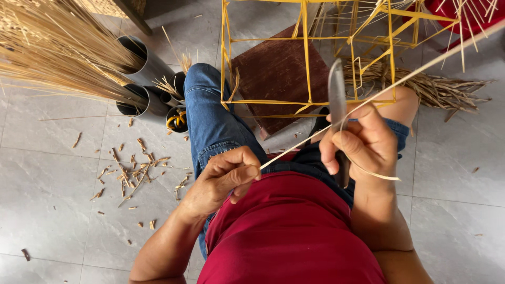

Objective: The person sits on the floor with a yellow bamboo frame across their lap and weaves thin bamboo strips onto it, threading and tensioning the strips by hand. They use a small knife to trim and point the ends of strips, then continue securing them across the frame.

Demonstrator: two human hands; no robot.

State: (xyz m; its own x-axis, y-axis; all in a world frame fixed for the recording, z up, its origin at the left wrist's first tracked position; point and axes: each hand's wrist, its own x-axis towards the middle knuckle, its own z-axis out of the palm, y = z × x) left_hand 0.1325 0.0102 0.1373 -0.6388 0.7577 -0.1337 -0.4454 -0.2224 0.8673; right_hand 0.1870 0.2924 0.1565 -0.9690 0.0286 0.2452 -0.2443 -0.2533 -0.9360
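Pinching: left hand (223, 179) curls closed on the near end of a long thin bamboo strip (421, 66), thumb pressed over fingers. Right hand (363, 142) fists around a knife (336, 97), grey blade pointing up and away, edge against the strip; thumb lies across the strip beside the blade. Peeled sliver (368, 171) curls off below the right hand. Strip runs from the left hand, past the blade, up to the top right corner. Beyond the knife: yellow bamboo frame (307, 58), open lattice, standing over a dark red-brown board (273, 73). Right of the frame: heap of shavings (442, 89). Left of the frame: grey tubes (150, 68) holding bundled splints (52, 47). Chips (131, 168) scattered on grey floor tiles (47, 189) left of the denim-clad knee (208, 105).
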